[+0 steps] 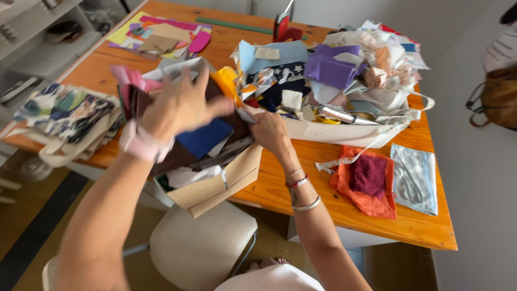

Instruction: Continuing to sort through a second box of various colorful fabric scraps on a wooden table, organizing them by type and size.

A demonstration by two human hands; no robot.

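Note:
My left hand (180, 105), blurred with motion and wearing a pink wristband, presses on a stack of fabric pieces: brown, blue (207, 137) and yellow-orange (226, 81) ones, fingers spread over them. My right hand (271, 132), with bracelets on the wrist, pinches the edge of fabric scraps at the stack's right side, next to a white cloth bag (344, 132) heaped with scraps. Under the stack a tan card folder (215, 188) hangs over the wooden table's front edge (409, 229).
An orange cloth with a dark red piece (369, 183) and a pale grey-blue patch (414, 178) lie at the right front. A patterned tote bag (64, 116) sits left. Coloured paper (161, 35), a red tool (283, 27), a cream chair (202, 248) and a brown bag (498, 97) are around.

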